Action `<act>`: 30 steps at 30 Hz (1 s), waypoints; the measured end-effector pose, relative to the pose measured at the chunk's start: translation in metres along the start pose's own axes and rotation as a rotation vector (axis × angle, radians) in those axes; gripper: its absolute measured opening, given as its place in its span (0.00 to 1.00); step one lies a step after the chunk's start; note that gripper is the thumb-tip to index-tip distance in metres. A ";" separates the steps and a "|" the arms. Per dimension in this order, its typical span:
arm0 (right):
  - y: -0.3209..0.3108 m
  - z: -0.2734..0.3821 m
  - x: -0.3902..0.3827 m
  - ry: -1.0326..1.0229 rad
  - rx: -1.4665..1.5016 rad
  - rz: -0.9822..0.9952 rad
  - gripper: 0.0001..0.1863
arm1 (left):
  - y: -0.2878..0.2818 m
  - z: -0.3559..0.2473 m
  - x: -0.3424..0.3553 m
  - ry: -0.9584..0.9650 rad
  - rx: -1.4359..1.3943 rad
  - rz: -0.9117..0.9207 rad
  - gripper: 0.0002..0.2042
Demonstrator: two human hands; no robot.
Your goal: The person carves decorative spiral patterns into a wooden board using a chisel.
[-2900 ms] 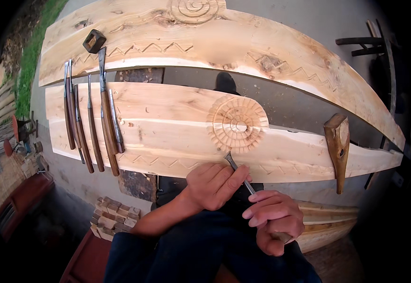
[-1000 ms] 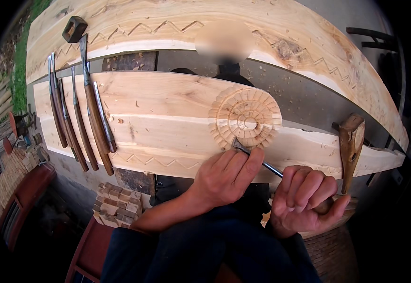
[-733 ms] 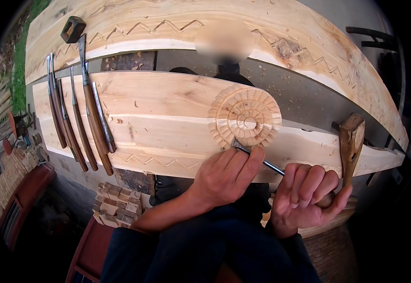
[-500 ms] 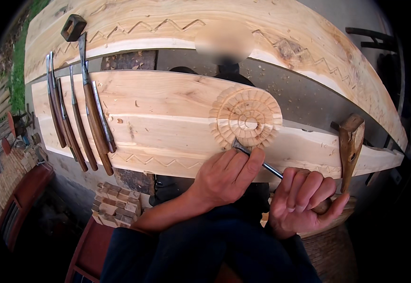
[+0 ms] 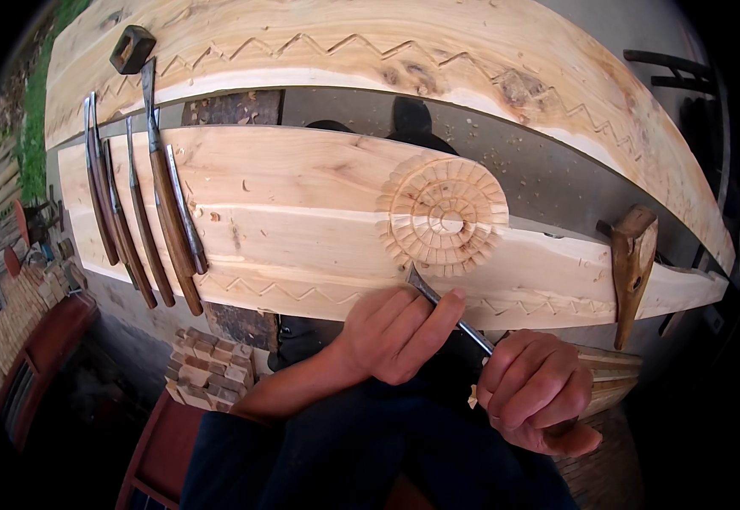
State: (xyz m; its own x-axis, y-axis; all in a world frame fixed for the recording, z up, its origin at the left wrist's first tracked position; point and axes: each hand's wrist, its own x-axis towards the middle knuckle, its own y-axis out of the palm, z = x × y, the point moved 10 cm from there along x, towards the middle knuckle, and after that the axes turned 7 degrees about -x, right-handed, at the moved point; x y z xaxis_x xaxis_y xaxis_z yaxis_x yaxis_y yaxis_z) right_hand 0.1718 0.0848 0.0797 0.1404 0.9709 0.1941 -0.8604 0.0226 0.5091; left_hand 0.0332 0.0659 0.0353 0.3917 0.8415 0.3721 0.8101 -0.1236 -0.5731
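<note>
The round carving (image 5: 446,191) sits on the near board (image 5: 302,178), with rings of little cut blocks going around and around. The chisel (image 5: 475,337) is on the near side of the round carving, and its metal tip is right by the carving's near edge, a bit to the left. I can't tell if the tip touches the wood. The left hand (image 5: 398,333) is just below the round carving, and its fingers grip the chisel close to the metal end. The right hand (image 5: 533,382) is below and to the right of the round carving, with its fingers curled tight around the back part of the chisel, so most of the handle is hidden. Well to the left of the round carving, a row of tools (image 5: 172,229) lies across the board, with a dark block (image 5: 137,61) just past their tips. A few wood chips (image 5: 215,218) lie between the tools and the round carving. To its right, a thick wooden mallet (image 5: 632,259) rests across the board. Past the round carving, on its far side, is the far board (image 5: 506,42), with a zigzag line (image 5: 306,38) cut in it. Down and left of the round carving is a pile of small wood blocks (image 5: 208,371).
</note>
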 end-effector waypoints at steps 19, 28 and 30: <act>-0.027 -0.005 0.004 0.040 -0.074 -0.105 0.36 | 0.017 0.001 0.011 0.039 0.058 0.046 0.20; -0.035 -0.010 0.024 0.109 -0.039 -0.062 0.36 | 0.019 0.001 0.017 0.009 0.089 0.078 0.22; -0.035 -0.013 0.027 0.144 0.003 -0.055 0.36 | 0.021 0.001 0.018 0.006 0.111 0.085 0.22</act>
State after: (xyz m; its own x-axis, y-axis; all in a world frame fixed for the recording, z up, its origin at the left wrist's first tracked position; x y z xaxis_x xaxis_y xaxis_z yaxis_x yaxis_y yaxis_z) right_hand 0.1994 0.1133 0.0567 0.1153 0.9924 0.0438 -0.8518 0.0761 0.5183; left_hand 0.0565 0.0785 0.0295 0.4598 0.8272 0.3230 0.7208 -0.1353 -0.6798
